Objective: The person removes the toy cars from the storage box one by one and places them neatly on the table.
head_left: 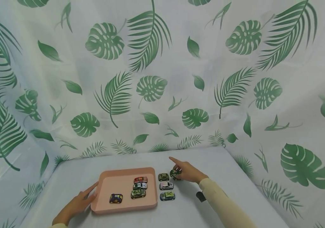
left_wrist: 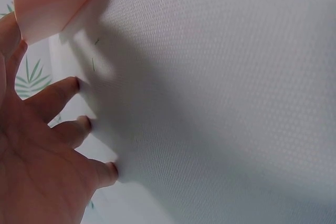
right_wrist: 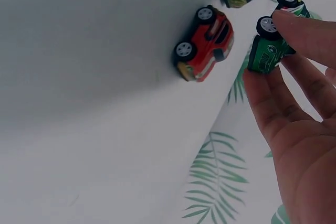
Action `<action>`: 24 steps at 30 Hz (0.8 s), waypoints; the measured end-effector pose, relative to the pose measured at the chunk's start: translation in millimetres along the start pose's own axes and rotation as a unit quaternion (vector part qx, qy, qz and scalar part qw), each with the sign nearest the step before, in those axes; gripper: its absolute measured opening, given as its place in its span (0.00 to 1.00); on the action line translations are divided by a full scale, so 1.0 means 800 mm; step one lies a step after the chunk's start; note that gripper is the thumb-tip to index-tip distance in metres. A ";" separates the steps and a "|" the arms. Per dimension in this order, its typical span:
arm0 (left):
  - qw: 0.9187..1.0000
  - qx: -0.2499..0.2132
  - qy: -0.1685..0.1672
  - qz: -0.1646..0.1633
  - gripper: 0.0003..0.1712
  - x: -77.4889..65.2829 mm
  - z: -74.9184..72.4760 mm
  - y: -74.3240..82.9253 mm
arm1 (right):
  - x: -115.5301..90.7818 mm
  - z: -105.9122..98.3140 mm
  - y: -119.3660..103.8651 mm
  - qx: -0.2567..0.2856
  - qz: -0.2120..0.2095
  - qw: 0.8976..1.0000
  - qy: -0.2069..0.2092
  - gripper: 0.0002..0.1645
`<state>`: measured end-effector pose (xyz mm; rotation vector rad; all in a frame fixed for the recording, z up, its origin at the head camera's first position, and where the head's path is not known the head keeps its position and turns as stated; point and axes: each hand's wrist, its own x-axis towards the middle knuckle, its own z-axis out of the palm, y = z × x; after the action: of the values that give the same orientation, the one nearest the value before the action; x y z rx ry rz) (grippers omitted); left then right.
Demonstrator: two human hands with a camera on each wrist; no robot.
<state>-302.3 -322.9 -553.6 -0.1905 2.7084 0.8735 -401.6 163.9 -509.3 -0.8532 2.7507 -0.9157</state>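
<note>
My right hand (head_left: 189,172) pinches a green toy car (right_wrist: 269,51) between thumb and fingers, index finger pointing out in the head view. Beside it on the table stand a camouflage toy car (head_left: 163,177), a white-and-pink toy car (head_left: 166,186) and a green-and-yellow toy car (head_left: 167,196), in a column. A red toy car (right_wrist: 207,43) stands near the held car in the right wrist view. My left hand (head_left: 78,204) is at the left side of the pink tray (head_left: 122,209). Its thumb and index finger touch the tray wall; the other fingers spread, tips at the white surface.
Inside the tray, a red-orange car (head_left: 140,180), a white car (head_left: 140,186) and a camouflage car (head_left: 138,193) sit close together at the right, with a dark blue-and-yellow car (head_left: 115,198) to their left. Leaf-print curtains (head_left: 176,69) rise behind the white table (head_left: 139,220).
</note>
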 end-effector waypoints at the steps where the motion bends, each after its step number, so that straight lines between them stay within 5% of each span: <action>1: 1.000 0.001 0.001 0.001 0.50 0.000 0.000 0.000 | -0.002 0.000 0.002 -0.001 0.005 1.000 0.002 0.56; 9: 1.000 -0.002 0.001 -0.001 0.49 0.000 0.000 -0.002 | -0.020 0.006 0.019 -0.028 -0.019 0.999 0.015 0.55; 18: 1.000 -0.002 0.004 0.021 0.46 -0.003 0.001 -0.002 | -0.030 0.030 0.026 -0.006 0.036 0.999 -0.004 0.55; 24: 1.000 -0.008 0.003 0.020 0.47 -0.005 0.000 -0.001 | -0.034 0.037 0.028 -0.022 0.034 0.999 -0.005 0.54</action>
<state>-298.6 -323.0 -552.6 -0.1441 2.7201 0.9082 -381.3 178.3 -548.0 -0.7637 2.7813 -0.8394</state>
